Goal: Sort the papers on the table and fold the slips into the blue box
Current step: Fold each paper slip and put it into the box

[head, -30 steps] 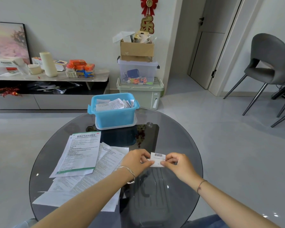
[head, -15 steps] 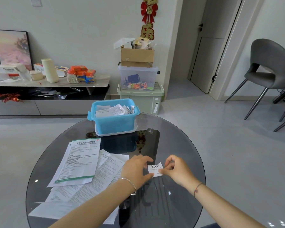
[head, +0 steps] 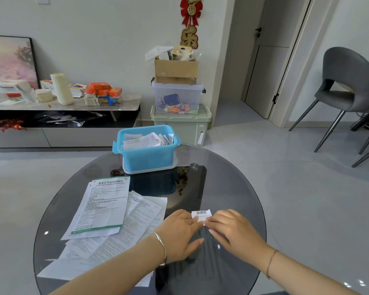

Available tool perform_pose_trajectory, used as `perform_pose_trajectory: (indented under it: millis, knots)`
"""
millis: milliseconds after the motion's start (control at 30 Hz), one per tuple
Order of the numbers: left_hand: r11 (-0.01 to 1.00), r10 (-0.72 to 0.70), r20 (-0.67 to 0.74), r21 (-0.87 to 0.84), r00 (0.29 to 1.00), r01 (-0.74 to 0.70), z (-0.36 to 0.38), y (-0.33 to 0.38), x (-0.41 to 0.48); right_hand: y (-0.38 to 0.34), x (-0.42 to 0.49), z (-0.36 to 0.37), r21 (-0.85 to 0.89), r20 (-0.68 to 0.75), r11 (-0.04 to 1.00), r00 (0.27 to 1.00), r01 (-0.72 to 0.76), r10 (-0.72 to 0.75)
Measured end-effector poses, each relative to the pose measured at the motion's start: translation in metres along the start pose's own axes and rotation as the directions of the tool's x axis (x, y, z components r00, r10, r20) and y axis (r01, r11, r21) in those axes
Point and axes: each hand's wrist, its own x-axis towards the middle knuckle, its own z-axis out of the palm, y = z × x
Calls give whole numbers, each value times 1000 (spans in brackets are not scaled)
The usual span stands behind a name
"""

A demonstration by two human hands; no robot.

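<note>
Small white barcode slip [head: 201,213] lies flat on round dark glass table [head: 232,188], front-centre. L hand [head: 180,233] and R hand [head: 232,228] palm-down either side, fingers straight and close together, tips pressing slip's lower edge; R slightly blurred. Blue plastic box [head: 147,154] w/ folded slips at far edge. Printed paper sheets [head: 100,207] spread to the left.

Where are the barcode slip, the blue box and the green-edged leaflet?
barcode slip [head: 201,213], head view, on its barcode.
blue box [head: 148,159], head view, on its front wall.
green-edged leaflet [head: 102,207], head view, mid-page text.
</note>
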Motion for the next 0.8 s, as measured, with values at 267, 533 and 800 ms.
perform_pose_trajectory:
  millis: [267, 533, 800]
  knots:
    - [976, 100, -51, 197, 994, -88, 13, 0, 7, -1, -4, -5, -60, 4, 998, 999, -31, 32]
    - [997, -21, 14, 72, 1000, 20, -1, -2, 13, 7, -8, -3, 122, 77, 968, 974, -219, 211]
    - [988, -98, 50, 126, 994, 91, -11, 9, 42, 13, 3, 3, 140, 96, 943, 952, -301, 290]
